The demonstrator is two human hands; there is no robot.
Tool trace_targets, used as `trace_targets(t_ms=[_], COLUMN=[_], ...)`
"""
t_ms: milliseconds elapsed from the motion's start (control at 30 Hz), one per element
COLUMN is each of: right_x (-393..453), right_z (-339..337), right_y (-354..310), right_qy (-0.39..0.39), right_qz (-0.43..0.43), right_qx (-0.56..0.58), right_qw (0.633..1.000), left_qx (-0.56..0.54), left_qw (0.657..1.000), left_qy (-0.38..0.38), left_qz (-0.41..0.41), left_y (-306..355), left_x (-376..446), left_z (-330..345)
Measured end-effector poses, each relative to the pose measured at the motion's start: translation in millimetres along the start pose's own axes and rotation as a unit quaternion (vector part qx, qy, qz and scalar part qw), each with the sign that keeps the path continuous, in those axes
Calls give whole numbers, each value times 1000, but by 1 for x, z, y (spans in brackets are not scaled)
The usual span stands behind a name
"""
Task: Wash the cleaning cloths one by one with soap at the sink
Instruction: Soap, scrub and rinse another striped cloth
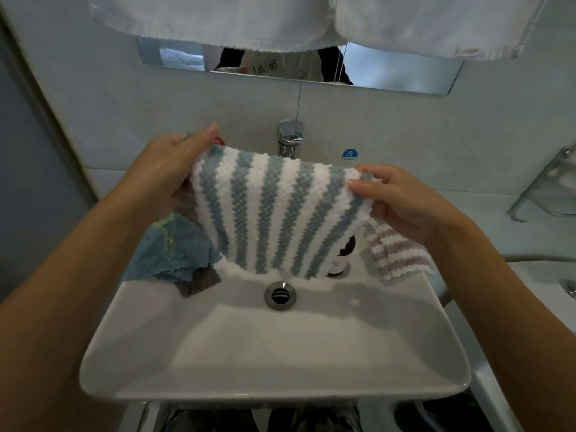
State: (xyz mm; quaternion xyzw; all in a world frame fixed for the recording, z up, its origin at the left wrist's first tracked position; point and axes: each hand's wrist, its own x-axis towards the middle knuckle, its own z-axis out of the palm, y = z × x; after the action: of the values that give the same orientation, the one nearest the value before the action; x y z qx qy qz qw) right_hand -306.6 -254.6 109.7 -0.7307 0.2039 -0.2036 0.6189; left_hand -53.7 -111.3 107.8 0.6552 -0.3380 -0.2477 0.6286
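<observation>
While your left hand [170, 169] and right hand [402, 201] pinch its 2 top corners, the blue-striped cloth [274, 213] hangs spread above the sink's [274, 369] far edge.

White sink [218, 369] rim carries blue cloth [174, 247], pink-striped cloth [399, 257], bottle [341, 260].

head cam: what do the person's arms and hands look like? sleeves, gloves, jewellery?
Both forearms are bare up to the frame edges, with no sleeve in view. The left hand and right hand wear no gloves, and no rings, watch or bracelets show. Wet sheen glints on the left hand's back and on both thumbs. Nails are short and unpainted.
</observation>
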Motion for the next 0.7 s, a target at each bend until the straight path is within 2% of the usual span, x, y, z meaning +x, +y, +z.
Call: trace_targets(t_ms=[67,167,300,367,467,600,700], right_x=[1,6,11,11,10,15,24], right_z=[2,2,0,0,7,31,53], right_y=[1,4,9,9,5,5,5], right_qy=[26,63,104,115,144,194,219], right_qz=[0,-5,8,18,25,23,16], right_qx=[41,104,184,192,132,49,40], right_qw=[999,993,977,974,980,979,975], left_qx=[-28,-96,-101,-93,-57,6,71], left_qw=[998,987,979,982,994,998,989], left_qy=[-24,-100,-164,-151,-90,0,-1], left_qz=[-44,-75,-73,-67,-37,60,128], left_y=[-1,-4,-3,-3,-4,-3,-8], left_x=[0,0,-3,-4,-7,-17,-25], left_z=[-2,-7,-8,-6,4,34,57])
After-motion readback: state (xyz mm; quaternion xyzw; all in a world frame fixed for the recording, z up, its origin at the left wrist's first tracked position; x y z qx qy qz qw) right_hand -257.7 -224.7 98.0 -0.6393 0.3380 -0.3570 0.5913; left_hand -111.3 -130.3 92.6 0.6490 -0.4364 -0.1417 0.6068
